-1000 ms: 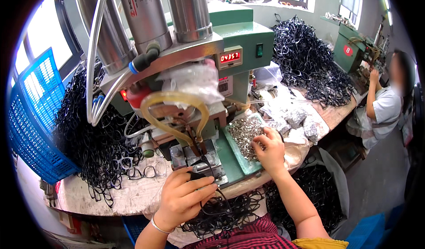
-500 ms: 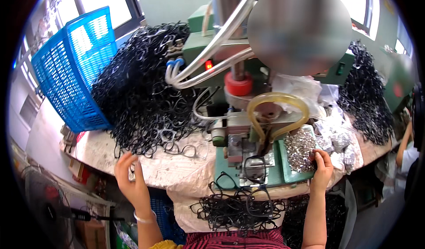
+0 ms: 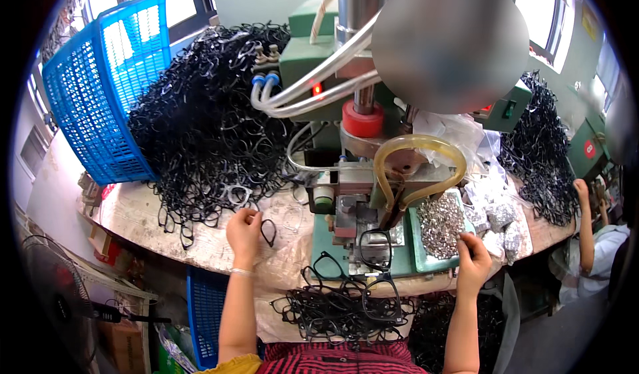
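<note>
My left hand (image 3: 245, 239) is closed on a black eyeglass frame (image 3: 268, 234), one rim of which shows beside the fingers. My right hand (image 3: 474, 266) is at the right edge of a green tray (image 3: 432, 265) filled with small shiny metal pieces (image 3: 440, 226). Its thumb and fingertips are pinched together; whatever may be between them is too small to name. Between my hands stands a green press machine (image 3: 333, 251) with a red collar (image 3: 363, 119) and a yellow tube loop (image 3: 421, 141). One black frame (image 3: 376, 249) sits at its front, under the head.
Heaps of dark frames (image 3: 213, 108) cover the back left, beside a tilted blue basket (image 3: 100, 101). More frames (image 3: 339, 311) lie at the table's front edge. Plastic bags of metal pieces (image 3: 499, 217) rest right of the tray. A fan (image 3: 60, 307) stands lower left; another person's arm (image 3: 586, 234) shows far right.
My left hand has moved right along the table and closed on an eyeglass frame; its fingers were apart before. My right hand stays at the tray's edge, fingertips pinched. The whole view has shifted slightly.
</note>
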A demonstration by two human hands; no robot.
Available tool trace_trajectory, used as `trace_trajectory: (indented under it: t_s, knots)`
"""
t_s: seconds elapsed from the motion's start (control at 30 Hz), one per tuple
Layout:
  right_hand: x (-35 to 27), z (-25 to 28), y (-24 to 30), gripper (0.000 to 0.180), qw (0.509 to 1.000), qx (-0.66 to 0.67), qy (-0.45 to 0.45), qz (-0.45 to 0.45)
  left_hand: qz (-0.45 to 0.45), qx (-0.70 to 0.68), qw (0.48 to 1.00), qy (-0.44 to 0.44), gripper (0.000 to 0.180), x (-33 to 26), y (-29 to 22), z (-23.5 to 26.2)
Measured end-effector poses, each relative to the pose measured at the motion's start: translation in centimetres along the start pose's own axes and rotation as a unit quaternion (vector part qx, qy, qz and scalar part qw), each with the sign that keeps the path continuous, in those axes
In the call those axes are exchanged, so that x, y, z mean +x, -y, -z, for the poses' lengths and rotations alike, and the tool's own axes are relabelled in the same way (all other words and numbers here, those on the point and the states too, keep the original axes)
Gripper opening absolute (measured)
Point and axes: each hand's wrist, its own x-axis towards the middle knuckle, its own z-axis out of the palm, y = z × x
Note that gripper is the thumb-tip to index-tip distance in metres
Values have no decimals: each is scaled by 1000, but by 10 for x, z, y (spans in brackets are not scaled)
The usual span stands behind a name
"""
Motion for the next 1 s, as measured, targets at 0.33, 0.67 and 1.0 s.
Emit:
trace_trajectory:
  t_s: [0.33,0.67,1.0]
  knots:
    - [1,-56,106,10,972,22,186,142,-23,-460,885,72,6,-33,-92,17]
    - [-17,-106,97,40,975,165,138,63,-135,-409,902,-23,11,-75,-114,27]
    - [-29,-92,124,41,952,236,195,18,-354,-499,790,36,7,-51,-220,59]
